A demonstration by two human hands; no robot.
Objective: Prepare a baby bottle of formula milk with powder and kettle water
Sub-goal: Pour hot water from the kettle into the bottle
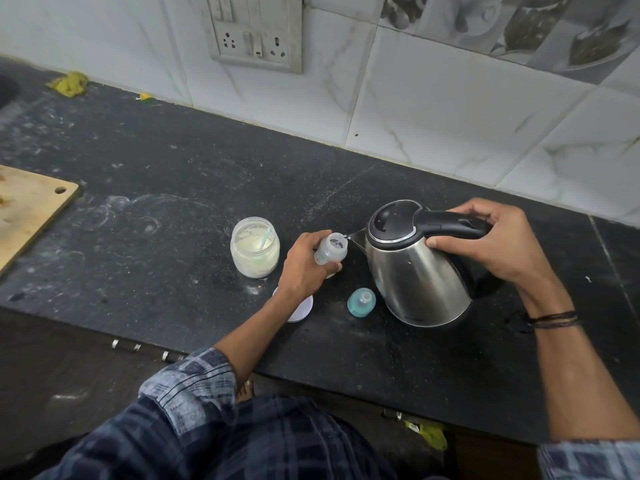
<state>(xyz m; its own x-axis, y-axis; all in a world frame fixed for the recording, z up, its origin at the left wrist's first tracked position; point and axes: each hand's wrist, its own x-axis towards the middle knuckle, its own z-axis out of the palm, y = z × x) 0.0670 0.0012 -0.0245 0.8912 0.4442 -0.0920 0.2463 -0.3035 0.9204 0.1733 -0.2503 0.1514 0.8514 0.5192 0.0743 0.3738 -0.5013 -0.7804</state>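
A steel kettle [414, 271] with a black lid and handle is tilted to the left, its spout touching the mouth of a small clear baby bottle [331, 250]. My right hand [491, 240] grips the kettle's handle. My left hand [304, 265] holds the open bottle by its side. A thin stream of water shows at the spout. An open glass jar of pale formula powder [254, 251] with a scoop inside stands left of the bottle. The teal bottle teat cap [361, 301] lies on the counter in front of the kettle.
A white round lid [301, 308] lies partly under my left wrist. A wooden cutting board [24, 213] sits at the left of the black counter [207, 174]. A wall socket panel [256, 32] is on the tiled wall behind. The counter's front edge runs near my body.
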